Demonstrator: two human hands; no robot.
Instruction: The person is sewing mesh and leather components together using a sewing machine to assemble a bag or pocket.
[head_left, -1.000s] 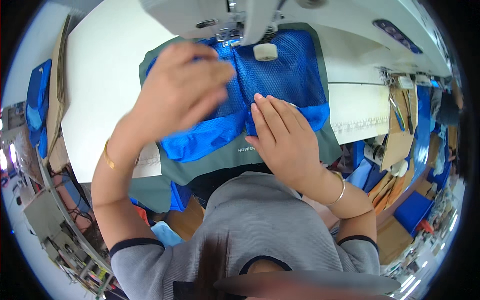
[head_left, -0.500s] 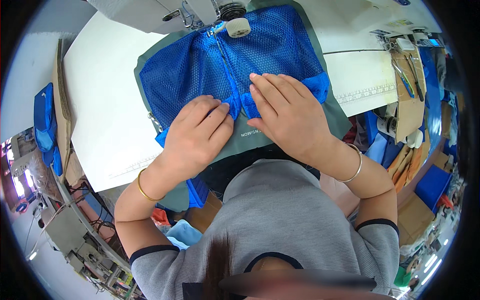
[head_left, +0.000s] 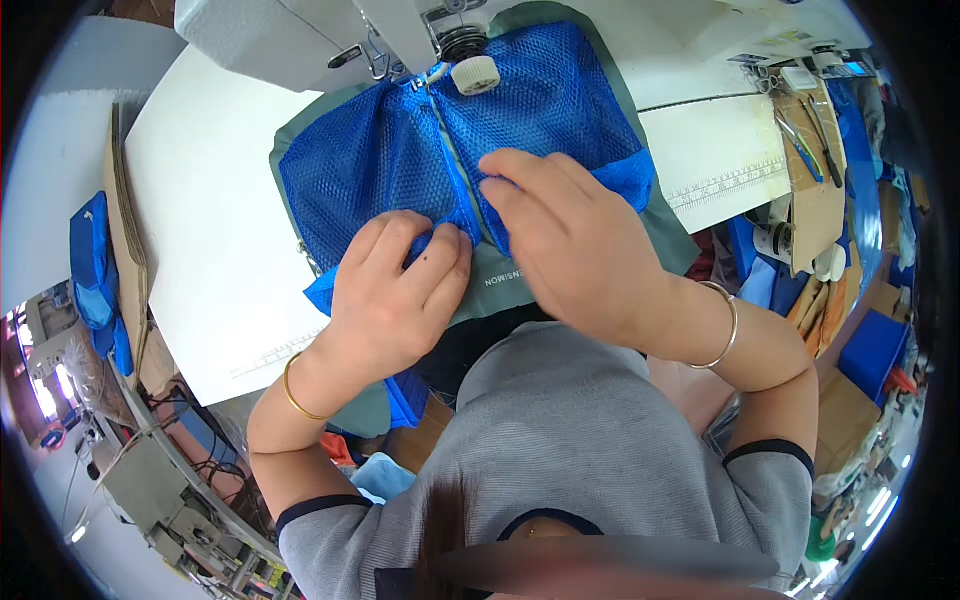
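Observation:
A blue mesh pocket piece [head_left: 350,160] with solid blue edging lies on a grey-green fabric panel [head_left: 515,290], under the sewing machine's presser foot [head_left: 422,82]. A narrow strip runs down the mesh from the foot between my hands. My left hand [head_left: 400,290] has its fingers curled on the blue edging just left of this strip, gripping the cloth. My right hand [head_left: 575,250] lies over the mesh on the other side, fingers bent and closed on the cloth near the strip; its thumb is hidden beneath the hand.
The white sewing machine head [head_left: 290,40], with a cream round knob [head_left: 475,75], overhangs the far side. Tweezers or snips [head_left: 800,145] lie on cardboard at the right. A folded blue item [head_left: 92,260] rests at the far left beside a brown board [head_left: 125,230].
My right hand's fingers have drawn inward toward the strip, and its thumb has gone out of sight. My left hand keeps its hold, with fingers more curled. The whole view has shifted slightly.

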